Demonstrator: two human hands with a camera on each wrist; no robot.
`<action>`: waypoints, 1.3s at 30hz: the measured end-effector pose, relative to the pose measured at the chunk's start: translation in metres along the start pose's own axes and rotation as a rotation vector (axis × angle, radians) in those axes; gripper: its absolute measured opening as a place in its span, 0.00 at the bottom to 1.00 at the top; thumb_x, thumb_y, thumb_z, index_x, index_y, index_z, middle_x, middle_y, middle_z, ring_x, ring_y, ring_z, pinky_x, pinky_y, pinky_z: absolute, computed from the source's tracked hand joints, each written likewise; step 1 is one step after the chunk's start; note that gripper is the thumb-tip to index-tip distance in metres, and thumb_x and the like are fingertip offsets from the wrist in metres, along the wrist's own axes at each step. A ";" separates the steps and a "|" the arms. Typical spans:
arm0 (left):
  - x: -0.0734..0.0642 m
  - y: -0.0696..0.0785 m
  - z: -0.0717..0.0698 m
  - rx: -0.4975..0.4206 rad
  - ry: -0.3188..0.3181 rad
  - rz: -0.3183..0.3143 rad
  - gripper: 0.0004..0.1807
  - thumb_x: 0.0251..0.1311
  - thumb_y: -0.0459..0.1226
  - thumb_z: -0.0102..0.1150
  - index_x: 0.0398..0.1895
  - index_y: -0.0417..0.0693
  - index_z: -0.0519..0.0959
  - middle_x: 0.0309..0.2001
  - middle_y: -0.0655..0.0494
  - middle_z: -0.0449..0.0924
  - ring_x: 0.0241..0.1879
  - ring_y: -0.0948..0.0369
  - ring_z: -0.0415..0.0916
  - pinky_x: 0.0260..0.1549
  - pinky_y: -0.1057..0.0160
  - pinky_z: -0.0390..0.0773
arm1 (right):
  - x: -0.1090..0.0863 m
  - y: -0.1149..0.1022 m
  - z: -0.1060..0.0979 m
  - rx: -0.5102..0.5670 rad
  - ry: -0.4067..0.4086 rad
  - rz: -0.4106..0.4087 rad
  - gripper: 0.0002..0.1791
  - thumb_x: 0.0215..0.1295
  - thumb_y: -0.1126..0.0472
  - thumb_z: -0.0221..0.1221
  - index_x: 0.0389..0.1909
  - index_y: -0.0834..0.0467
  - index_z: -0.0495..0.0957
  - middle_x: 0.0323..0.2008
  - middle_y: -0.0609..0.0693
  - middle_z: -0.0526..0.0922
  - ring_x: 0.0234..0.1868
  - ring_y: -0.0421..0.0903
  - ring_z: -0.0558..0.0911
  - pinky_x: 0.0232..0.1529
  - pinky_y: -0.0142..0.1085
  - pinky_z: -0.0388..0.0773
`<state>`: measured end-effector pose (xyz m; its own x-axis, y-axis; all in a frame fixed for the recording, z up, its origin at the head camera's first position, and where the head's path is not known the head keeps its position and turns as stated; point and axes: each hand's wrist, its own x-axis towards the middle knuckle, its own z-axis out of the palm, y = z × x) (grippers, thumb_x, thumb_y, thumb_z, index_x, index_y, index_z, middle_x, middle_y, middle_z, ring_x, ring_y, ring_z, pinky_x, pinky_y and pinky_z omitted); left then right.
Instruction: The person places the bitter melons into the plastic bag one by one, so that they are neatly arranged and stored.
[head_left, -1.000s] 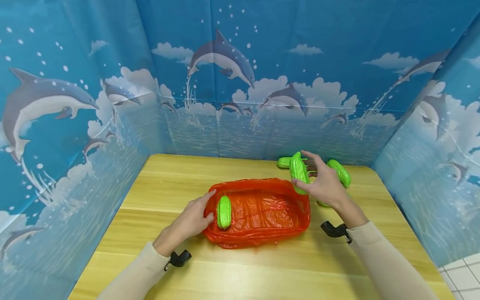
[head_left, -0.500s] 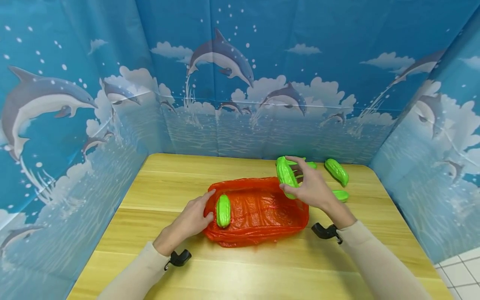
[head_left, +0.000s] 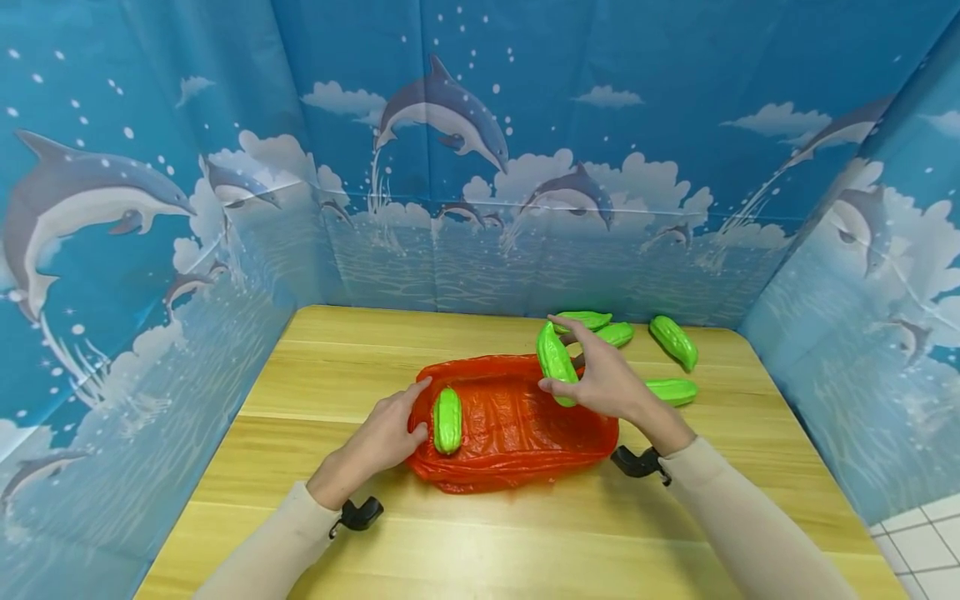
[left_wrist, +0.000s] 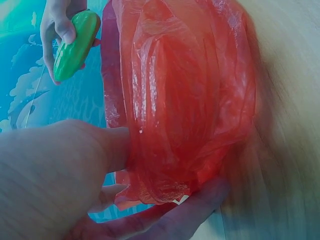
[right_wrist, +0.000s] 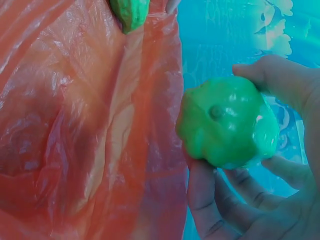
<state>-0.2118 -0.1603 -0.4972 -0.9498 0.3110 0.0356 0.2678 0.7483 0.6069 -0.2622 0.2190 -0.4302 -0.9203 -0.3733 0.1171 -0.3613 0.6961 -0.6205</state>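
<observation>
A red plastic bag [head_left: 517, 421] stands spread open in a boxy shape on the wooden table. One green bitter melon [head_left: 447, 423] lies inside it at the left end. My left hand [head_left: 384, 429] holds the bag's left end, thumb and fingers around its edge in the left wrist view. Over the bag's far right rim, my right hand [head_left: 609, 377] grips another bitter melon [head_left: 553, 360], tilted with one end down. The right wrist view shows this held melon [right_wrist: 227, 122] end-on between thumb and fingers, beside the bag's wall [right_wrist: 160, 150].
Several more bitter melons lie at the table's back right: two close together behind the right hand, one melon [head_left: 673, 342] further right, and another melon [head_left: 673, 391] near the right wrist. A blue dolphin-print curtain [head_left: 480, 258] borders the wooden table [head_left: 330, 367].
My right hand has carried its bitter melon leftward and slightly lower, to the bag's far right rim. The left hand stays at the bag's left end.
</observation>
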 end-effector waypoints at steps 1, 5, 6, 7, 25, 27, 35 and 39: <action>0.000 0.000 0.000 -0.001 0.000 0.002 0.43 0.75 0.29 0.68 0.92 0.40 0.66 0.80 0.34 0.80 0.73 0.43 0.84 0.71 0.40 0.88 | 0.001 -0.001 0.001 0.007 -0.007 -0.002 0.60 0.73 0.45 0.80 0.96 0.45 0.55 0.79 0.64 0.78 0.54 0.58 0.91 0.58 0.58 0.92; 0.000 0.001 -0.001 -0.010 -0.007 -0.001 0.43 0.76 0.29 0.68 0.92 0.39 0.66 0.83 0.35 0.78 0.79 0.40 0.81 0.77 0.37 0.84 | 0.005 -0.003 0.004 0.033 -0.039 -0.008 0.61 0.73 0.45 0.81 0.97 0.43 0.54 0.80 0.63 0.75 0.59 0.61 0.90 0.61 0.62 0.91; 0.001 0.001 -0.001 -0.012 -0.008 -0.003 0.43 0.76 0.29 0.68 0.92 0.39 0.65 0.83 0.35 0.78 0.80 0.39 0.80 0.78 0.37 0.84 | 0.006 -0.003 0.004 0.033 -0.047 -0.008 0.60 0.73 0.44 0.80 0.97 0.43 0.54 0.81 0.63 0.75 0.60 0.62 0.90 0.61 0.62 0.91; 0.001 0.001 -0.001 -0.014 -0.011 -0.008 0.43 0.76 0.30 0.68 0.92 0.40 0.65 0.84 0.36 0.77 0.81 0.39 0.79 0.79 0.37 0.83 | 0.006 -0.004 0.005 0.026 -0.055 -0.010 0.60 0.74 0.44 0.80 0.97 0.43 0.54 0.81 0.64 0.75 0.62 0.63 0.89 0.61 0.62 0.91; 0.002 0.001 0.001 -0.002 -0.017 -0.022 0.43 0.77 0.30 0.69 0.92 0.41 0.65 0.85 0.36 0.76 0.80 0.40 0.80 0.78 0.37 0.84 | 0.014 -0.007 0.013 0.070 -0.190 0.017 0.61 0.75 0.35 0.76 0.97 0.39 0.49 0.78 0.68 0.77 0.26 0.53 0.92 0.47 0.49 0.93; 0.002 0.001 0.001 -0.001 -0.020 -0.024 0.43 0.77 0.30 0.69 0.92 0.41 0.65 0.84 0.36 0.77 0.80 0.40 0.80 0.78 0.37 0.84 | 0.014 -0.009 0.013 0.091 -0.201 0.023 0.61 0.75 0.35 0.76 0.97 0.39 0.49 0.78 0.69 0.76 0.25 0.55 0.93 0.48 0.51 0.95; 0.001 0.004 0.000 0.002 -0.022 -0.031 0.44 0.77 0.30 0.69 0.92 0.41 0.65 0.83 0.35 0.78 0.76 0.42 0.83 0.75 0.39 0.87 | 0.015 -0.012 0.015 0.132 -0.231 0.029 0.62 0.75 0.36 0.77 0.97 0.39 0.48 0.79 0.68 0.75 0.29 0.53 0.95 0.49 0.50 0.95; 0.001 0.003 0.001 0.004 -0.021 -0.034 0.43 0.76 0.30 0.69 0.92 0.41 0.65 0.82 0.35 0.79 0.77 0.41 0.82 0.76 0.38 0.85 | 0.015 -0.012 0.015 0.118 -0.227 0.011 0.60 0.76 0.39 0.77 0.97 0.39 0.49 0.78 0.67 0.76 0.34 0.52 0.96 0.48 0.47 0.94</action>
<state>-0.2120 -0.1568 -0.4964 -0.9548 0.2973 -0.0019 0.2357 0.7608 0.6047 -0.2691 0.1954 -0.4325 -0.8620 -0.5035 -0.0588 -0.3195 0.6296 -0.7082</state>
